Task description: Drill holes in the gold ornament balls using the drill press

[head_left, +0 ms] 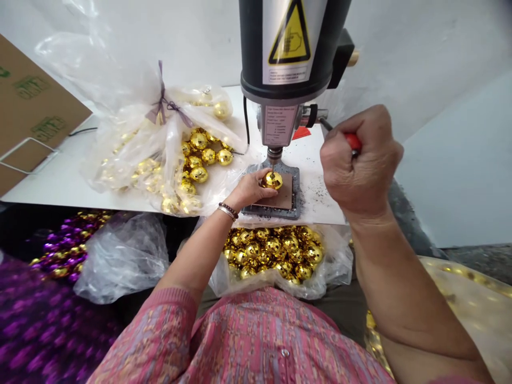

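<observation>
Thumb and fingers of my left hand [256, 189] grip a shiny gold mirrored ball [274, 181] from its left side. The ball rests on a brown board [282, 200] laid over the grey metal base [296, 186] of a bench drill press [294, 48]. Right above the ball is the thin drill bit [273, 166]; I cannot tell whether it has entered the ball. Up at the right, my right hand [360, 160] is wrapped round the red-knobbed feed lever [354, 143] of the press.
A clear bag of gold balls [272, 248] lies open at my lap. Left on the white table [224, 186] sits a tied plastic bag [156, 138], gold balls spilling from it. A cardboard box [36, 101] stands far left, above purple and gold balls [68, 242]. Dark shavings surround the base.
</observation>
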Action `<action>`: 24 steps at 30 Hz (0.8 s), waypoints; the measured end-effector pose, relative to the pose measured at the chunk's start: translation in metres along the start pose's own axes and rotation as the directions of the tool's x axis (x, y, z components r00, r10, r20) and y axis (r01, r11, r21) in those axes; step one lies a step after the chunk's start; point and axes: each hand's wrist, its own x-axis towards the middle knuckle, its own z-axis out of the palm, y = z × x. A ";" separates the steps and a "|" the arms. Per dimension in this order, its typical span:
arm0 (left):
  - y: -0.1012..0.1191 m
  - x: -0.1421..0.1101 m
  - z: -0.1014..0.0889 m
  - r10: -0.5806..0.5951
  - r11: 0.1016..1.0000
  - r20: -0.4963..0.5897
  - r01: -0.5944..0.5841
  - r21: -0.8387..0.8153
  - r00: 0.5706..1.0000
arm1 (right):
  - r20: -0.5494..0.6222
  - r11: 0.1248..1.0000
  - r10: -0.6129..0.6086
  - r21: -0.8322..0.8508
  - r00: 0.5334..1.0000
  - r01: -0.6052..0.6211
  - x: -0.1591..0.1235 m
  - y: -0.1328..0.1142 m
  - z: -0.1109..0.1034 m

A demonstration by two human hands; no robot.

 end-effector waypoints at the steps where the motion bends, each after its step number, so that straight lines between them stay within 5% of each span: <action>1: 0.000 0.000 0.000 0.001 1.000 -0.004 -0.001 0.013 1.000 | -0.013 1.000 -0.003 -0.005 1.000 0.003 -0.002 0.002 0.001; 24: -0.018 0.004 0.007 0.046 0.986 -0.008 -0.047 -0.160 0.999 | -0.236 0.989 -0.121 0.052 0.964 0.137 -0.048 0.041 0.033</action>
